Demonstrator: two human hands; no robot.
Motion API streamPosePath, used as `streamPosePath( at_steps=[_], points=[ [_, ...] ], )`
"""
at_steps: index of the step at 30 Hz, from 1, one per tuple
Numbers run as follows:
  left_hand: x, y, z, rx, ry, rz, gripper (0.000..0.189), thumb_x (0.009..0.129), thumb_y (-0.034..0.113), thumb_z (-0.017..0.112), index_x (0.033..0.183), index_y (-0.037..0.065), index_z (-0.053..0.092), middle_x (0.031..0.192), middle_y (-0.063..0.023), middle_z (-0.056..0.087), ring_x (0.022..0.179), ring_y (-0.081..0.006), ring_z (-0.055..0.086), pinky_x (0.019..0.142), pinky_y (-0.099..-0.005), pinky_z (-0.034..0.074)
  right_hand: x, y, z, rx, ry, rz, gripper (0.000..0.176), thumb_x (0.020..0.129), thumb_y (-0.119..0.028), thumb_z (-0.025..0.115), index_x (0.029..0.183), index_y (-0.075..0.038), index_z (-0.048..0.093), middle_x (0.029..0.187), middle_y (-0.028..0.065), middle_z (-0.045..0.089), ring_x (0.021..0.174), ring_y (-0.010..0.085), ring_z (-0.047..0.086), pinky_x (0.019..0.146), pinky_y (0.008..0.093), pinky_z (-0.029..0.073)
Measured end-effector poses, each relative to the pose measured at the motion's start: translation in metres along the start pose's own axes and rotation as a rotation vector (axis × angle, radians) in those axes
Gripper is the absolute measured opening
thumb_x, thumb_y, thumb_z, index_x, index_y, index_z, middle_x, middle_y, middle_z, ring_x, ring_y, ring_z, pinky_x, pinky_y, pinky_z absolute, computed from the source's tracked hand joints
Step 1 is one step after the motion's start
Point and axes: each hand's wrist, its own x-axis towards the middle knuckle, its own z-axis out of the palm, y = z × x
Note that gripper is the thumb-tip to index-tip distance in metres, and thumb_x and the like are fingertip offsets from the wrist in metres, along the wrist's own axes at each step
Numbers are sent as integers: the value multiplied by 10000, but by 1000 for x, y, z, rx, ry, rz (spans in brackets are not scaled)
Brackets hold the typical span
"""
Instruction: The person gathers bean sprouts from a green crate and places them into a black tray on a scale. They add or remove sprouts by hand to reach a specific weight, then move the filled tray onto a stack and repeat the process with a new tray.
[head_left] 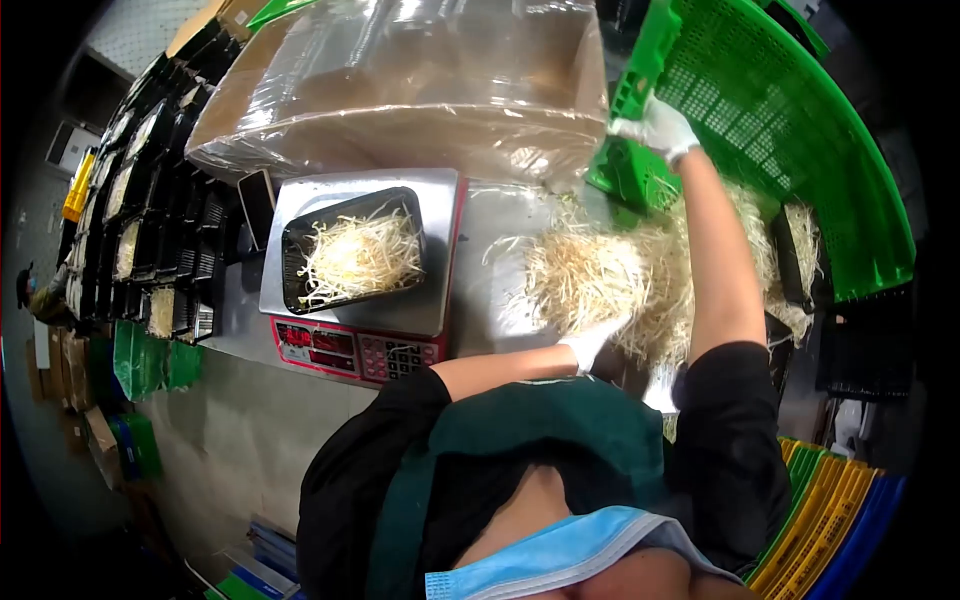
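Note:
My right hand [660, 128], in a white glove, grips the edge of a tipped green plastic crate [780, 130]. A loose pile of bean sprouts [590, 275] spreads over the metal table from the crate's mouth. My left hand [592, 345], also gloved, lies against the near side of that pile, fingers stretched out and partly blurred. To the left, a black tray [293, 270] heaped with sprouts rests on a digital scale [440, 240] with a lit red display. Another black tray [800, 250] with sprouts stands tilted at the crate's right side.
A large box lined with clear plastic [400, 130] stands behind the scale. Stacked black trays [150, 200], many filled, rise at the far left beside a phone [256, 210]. Yellow, green and blue crates [820, 520] are stacked at lower right.

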Motion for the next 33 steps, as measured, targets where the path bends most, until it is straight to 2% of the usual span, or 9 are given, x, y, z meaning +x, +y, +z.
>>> streamPosePath(
  at_steps=[2,8,10,14,18,22,25,29,33],
  points=[
    [-78,68,43,-95,87,-88,651,901,464,564,1376,37,437,1417,-99,438,1280,-218,393,1078,-346,284,23,25,14,1,107,63,1226,629,-649,742,1445,60,164,1278,274,521,1181,364,528,969,374,436],
    [-23,15,-3,-143,5,-61,669,881,491,579,1382,73,431,1398,-104,453,1255,-229,409,1074,-349,276,15,32,5,-59,178,32,907,808,-473,686,1445,10,257,1356,200,487,1195,282,532,1003,324,419],
    [-16,17,0,-65,208,-154,592,874,479,596,1341,134,483,1318,-96,517,1125,-233,505,968,-360,402,12,55,19,412,-38,-55,888,823,-510,659,1408,57,305,1267,213,557,1098,296,581,988,328,432],
    [-2,11,-15,-249,124,-185,524,857,409,647,1300,171,499,1154,-100,592,854,-216,592,663,-349,529,-44,93,41,215,-170,143,937,738,-770,528,1217,34,574,1208,225,596,1138,369,559,1015,334,407],
    [-37,52,20,-449,349,-308,600,874,377,641,1357,95,425,1244,-157,560,1058,-309,578,802,-418,519,-71,75,73,-401,-406,246,1041,759,-863,112,868,-34,732,976,216,672,974,322,630,930,374,439],
    [-65,87,25,-394,511,-176,605,920,399,555,1374,34,390,1341,-183,493,1208,-325,493,1006,-487,405,-93,50,85,-234,-398,363,977,829,-783,102,792,-28,721,890,217,670,883,340,635,873,376,461],
    [-50,86,-28,-552,63,89,562,963,418,447,1370,33,397,1345,-186,489,1205,-330,495,1021,-495,393,-98,32,110,-120,-170,485,919,858,-745,105,756,-58,707,957,195,671,923,317,638,899,399,454],
    [-27,94,-43,-378,136,171,583,930,425,527,1375,69,407,1379,-158,465,1224,-327,477,1022,-472,385,-117,25,73,111,-28,529,854,853,-755,230,948,-37,682,1029,213,655,956,306,633,862,407,479],
    [-37,87,-32,-337,196,139,643,880,352,618,1397,71,359,1425,-128,407,1284,-308,405,1057,-446,324,-230,7,10,-68,644,398,682,864,-591,516,1229,-16,560,1184,213,607,1086,318,594,933,375,452]
  ],
)
